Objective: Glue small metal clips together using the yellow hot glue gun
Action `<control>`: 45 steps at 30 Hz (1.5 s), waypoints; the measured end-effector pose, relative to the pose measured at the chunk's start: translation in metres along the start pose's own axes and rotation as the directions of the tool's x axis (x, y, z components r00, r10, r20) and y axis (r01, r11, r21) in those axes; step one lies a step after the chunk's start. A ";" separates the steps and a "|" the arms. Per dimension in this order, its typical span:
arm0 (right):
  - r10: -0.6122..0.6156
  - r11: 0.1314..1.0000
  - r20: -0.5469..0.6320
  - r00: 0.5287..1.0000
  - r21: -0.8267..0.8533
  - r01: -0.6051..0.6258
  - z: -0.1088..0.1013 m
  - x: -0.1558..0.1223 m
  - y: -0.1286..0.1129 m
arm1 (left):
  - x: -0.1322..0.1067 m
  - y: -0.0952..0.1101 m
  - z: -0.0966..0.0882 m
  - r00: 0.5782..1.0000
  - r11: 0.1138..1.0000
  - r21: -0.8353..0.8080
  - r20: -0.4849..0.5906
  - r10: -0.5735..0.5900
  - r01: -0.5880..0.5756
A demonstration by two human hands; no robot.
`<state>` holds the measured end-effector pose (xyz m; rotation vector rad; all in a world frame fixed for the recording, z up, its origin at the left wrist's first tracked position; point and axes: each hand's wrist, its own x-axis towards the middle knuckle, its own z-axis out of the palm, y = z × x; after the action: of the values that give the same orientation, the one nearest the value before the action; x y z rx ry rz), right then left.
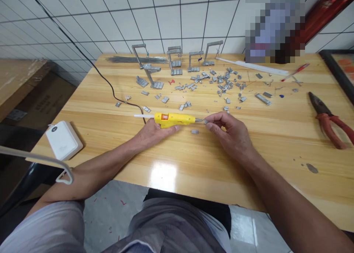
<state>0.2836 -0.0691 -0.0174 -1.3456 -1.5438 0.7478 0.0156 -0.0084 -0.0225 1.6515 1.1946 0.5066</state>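
Note:
My left hand (pixel 157 131) is wrapped round a yellow hot glue gun (pixel 175 119), its nozzle pointing right. A white glue stick (pixel 143 116) sticks out of the gun's back end. Between the thumb and forefinger of my right hand (pixel 228 129) is a small grey metal piece (pixel 206 122), right at the nozzle tip; whether the two touch I cannot tell. A flat grey strip piece (pixel 195 131) lies on the table just below the nozzle.
Several small bent-metal stands (pixel 155 76) rise at the back, with loose grey pieces (pixel 225 83) scattered before them. Red-handled pliers (pixel 329 124) lie right, a white power bank (pixel 63 139) left. A black cord (pixel 105 79) runs to the gun. A red pen (pixel 295 72) lies back right.

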 end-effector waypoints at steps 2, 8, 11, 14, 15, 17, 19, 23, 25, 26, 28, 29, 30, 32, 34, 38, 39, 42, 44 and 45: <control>0.003 1.000 0.002 1.000 -0.005 -0.003 0.000 0.000 0.000 | 0.000 0.000 0.000 1.000 1.000 -0.011 0.006 0.014 -0.014; 0.007 1.000 0.004 1.000 -0.009 -0.007 0.001 0.000 0.001 | 0.000 0.002 0.001 1.000 0.999 -0.021 0.010 0.024 -0.024; 0.013 1.000 0.010 1.000 -0.018 -0.013 0.001 0.000 0.001 | 0.001 0.001 0.000 1.000 1.000 -0.018 0.003 0.011 -0.011; 0.019 1.000 0.008 1.000 -0.015 -0.019 0.001 0.000 0.000 | 0.001 0.000 0.000 1.000 1.000 -0.020 0.003 0.000 0.000; 0.020 1.000 0.006 1.000 -0.013 -0.020 0.001 0.000 -0.001 | 0.001 0.000 0.000 1.000 1.000 -0.017 0.005 0.001 -0.001; 0.020 1.000 0.005 1.000 -0.012 -0.020 0.001 0.000 -0.001 | 0.001 0.001 0.000 1.000 1.000 -0.006 0.009 0.005 -0.005; 0.018 1.000 0.006 1.000 -0.014 -0.018 0.001 0.000 -0.001 | 0.000 0.002 0.000 1.000 1.000 0.006 0.012 0.001 -0.001; 0.014 1.000 0.006 1.000 -0.021 -0.014 0.000 0.000 0.000 | -0.001 0.003 -0.001 1.000 1.000 0.018 0.015 -0.013 0.013; 0.013 1.000 0.006 1.000 -0.025 -0.013 0.000 0.000 0.001 | 0.000 0.002 -0.001 1.000 1.000 0.016 0.015 -0.016 0.016; 0.010 1.000 0.007 1.000 -0.028 -0.010 0.000 0.000 0.001 | 0.000 0.002 -0.001 1.000 1.000 0.012 0.015 -0.013 0.012; 0.006 0.999 0.009 1.000 -0.034 -0.005 0.000 0.000 0.000 | 0.001 0.000 -0.001 1.000 1.000 0.001 0.020 0.003 -0.003; 0.005 0.999 0.009 1.000 -0.036 -0.004 0.000 0.000 0.000 | 0.002 -0.001 -0.001 1.000 1.000 -0.004 0.021 0.012 -0.012; 0.005 0.999 0.011 1.000 -0.038 -0.005 0.000 0.000 -0.001 | 0.002 -0.001 -0.001 1.000 1.000 -0.006 0.024 0.020 -0.019; 0.009 0.999 0.013 1.000 -0.040 -0.008 0.000 0.000 -0.002 | 0.002 -0.002 -0.001 0.999 1.000 -0.005 0.025 0.023 -0.023; 0.012 0.999 0.012 1.000 -0.034 -0.011 0.000 0.000 -0.002 | 0.003 -0.002 -0.001 1.000 1.000 -0.002 0.020 0.019 -0.019; 0.019 1.000 0.010 1.000 -0.003 -0.019 0.000 -0.001 -0.001 | 0.002 -0.001 -0.001 1.000 1.000 -0.008 0.019 0.000 0.000; 0.020 1.000 0.009 1.000 0.002 -0.020 0.000 -0.001 -0.001 | 0.002 -0.001 -0.001 1.000 1.000 -0.014 0.021 -0.002 0.003; 0.024 1.000 0.008 1.000 0.004 -0.024 0.000 -0.001 0.000 | 0.002 0.000 -0.001 1.000 1.000 -0.016 0.023 -0.003 0.004; 0.024 1.000 0.010 1.000 -0.004 -0.024 0.000 0.000 0.000 | 0.001 0.001 -0.001 1.000 1.000 -0.004 0.020 -0.003 0.003; 0.023 1.000 0.010 1.000 -0.011 -0.023 0.000 0.000 0.000 | 0.001 0.002 -0.001 1.000 1.000 0.002 0.020 -0.001 0.001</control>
<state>0.2838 -0.0693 -0.0180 -1.3709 -1.5448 0.7627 0.0155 -0.0073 -0.0207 1.6538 1.1822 0.4873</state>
